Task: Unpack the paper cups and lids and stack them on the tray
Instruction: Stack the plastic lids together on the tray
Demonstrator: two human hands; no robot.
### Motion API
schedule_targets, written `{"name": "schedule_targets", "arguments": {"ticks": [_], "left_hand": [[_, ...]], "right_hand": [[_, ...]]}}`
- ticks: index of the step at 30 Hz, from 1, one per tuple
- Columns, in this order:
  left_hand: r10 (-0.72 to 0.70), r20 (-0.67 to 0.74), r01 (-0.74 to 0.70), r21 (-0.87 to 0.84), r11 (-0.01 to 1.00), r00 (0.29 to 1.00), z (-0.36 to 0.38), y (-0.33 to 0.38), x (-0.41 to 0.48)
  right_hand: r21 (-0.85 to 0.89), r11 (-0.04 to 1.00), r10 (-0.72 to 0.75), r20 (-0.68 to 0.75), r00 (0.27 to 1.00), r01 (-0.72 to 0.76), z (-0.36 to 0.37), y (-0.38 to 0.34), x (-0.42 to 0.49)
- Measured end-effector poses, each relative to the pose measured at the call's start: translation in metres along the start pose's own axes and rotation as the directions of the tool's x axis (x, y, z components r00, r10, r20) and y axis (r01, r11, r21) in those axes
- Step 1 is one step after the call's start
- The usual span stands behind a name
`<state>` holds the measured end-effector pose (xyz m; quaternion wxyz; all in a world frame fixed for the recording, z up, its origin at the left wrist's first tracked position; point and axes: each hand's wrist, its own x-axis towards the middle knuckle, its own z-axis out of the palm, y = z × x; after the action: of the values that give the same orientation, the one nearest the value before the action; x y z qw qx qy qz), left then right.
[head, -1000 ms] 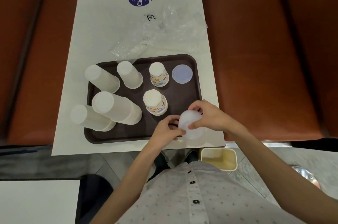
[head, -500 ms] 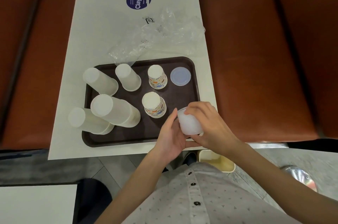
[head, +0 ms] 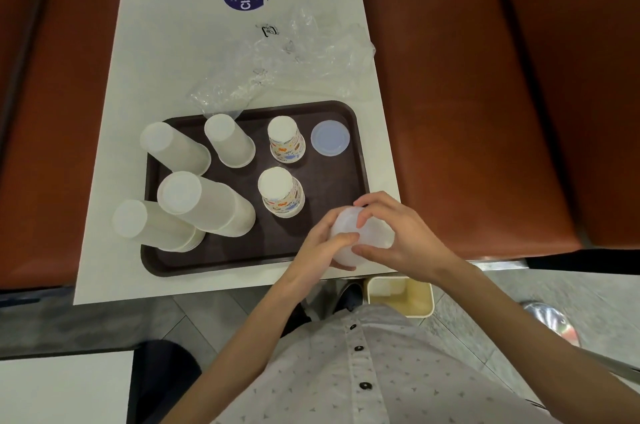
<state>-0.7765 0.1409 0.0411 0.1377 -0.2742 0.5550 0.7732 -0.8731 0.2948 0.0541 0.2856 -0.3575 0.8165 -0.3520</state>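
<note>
While cup stacks (head: 207, 202) stand on the tray (head: 332, 181), left grip (head: 320, 247) and right grip (head: 401, 233) clasp stacked lids (head: 379, 236)

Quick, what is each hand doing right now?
Left hand: fingers curled round the translucent lid stack.
Right hand: pinches the same stack from the other side.

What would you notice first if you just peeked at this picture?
The left hand and right hand together grip a cloudy stack of lids at the near right corner of the brown tray. Next come the tall upside-down white cup stacks crowding the tray's left side, and the crumpled plastic wrap on the table behind it.
</note>
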Motion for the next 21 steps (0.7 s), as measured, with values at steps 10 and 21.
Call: {"name": "schedule_targets", "arguments": {"ticks": [10,21], "left_hand": [[0.037,0.134,-0.018,-0.146,0.989,0.990,-0.021,-0.008,-0.007],[0.038,0.037,-0.038,-0.017,0.999,0.999,-0.017,-0.009,-0.004]], "right_hand": [[0.000,0.998,-0.061,0.013,0.998,0.061,-0.012,-0.009,0.010],[0.284,0.947,0.132,0.088,0.987,-0.151,-0.021,0.003,0.012]]}}
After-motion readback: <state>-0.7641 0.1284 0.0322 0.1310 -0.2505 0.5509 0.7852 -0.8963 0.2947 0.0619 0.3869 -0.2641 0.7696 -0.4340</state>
